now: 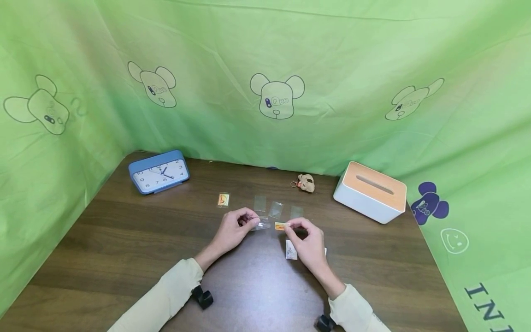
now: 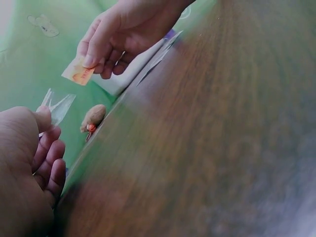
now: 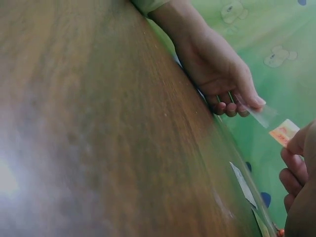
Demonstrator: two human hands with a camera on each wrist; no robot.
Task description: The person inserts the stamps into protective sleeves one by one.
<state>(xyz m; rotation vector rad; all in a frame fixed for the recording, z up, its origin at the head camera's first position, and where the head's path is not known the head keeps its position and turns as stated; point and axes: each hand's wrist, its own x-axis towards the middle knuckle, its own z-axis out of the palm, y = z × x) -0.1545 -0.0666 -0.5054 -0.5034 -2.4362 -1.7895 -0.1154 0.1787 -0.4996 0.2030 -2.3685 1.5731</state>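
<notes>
My left hand [image 1: 235, 227] pinches a small clear plastic sleeve [image 1: 262, 224] between thumb and fingers; in the left wrist view the sleeve [image 2: 60, 107] spreads at its upper end. Facing it, my right hand [image 1: 308, 240] pinches a small orange-and-white card [image 1: 280, 226]. The card [image 3: 285, 132] points toward the sleeve's mouth, with a narrow gap between the two. Under the right hand lies a white printed card [image 1: 291, 250], and a corner of another shows past the wrist. Beyond the hands, several clear sleeves [image 1: 276, 210] lie flat on the table.
At the left, an orange card in a sleeve [image 1: 223, 199] lies on the wooden table [image 1: 137, 258]. A blue alarm clock [image 1: 159, 172] stands back left. A brown keychain figure [image 1: 306, 183] and a white tissue box [image 1: 369, 196] with an orange lid are back right, before a green curtain [image 1: 215, 92].
</notes>
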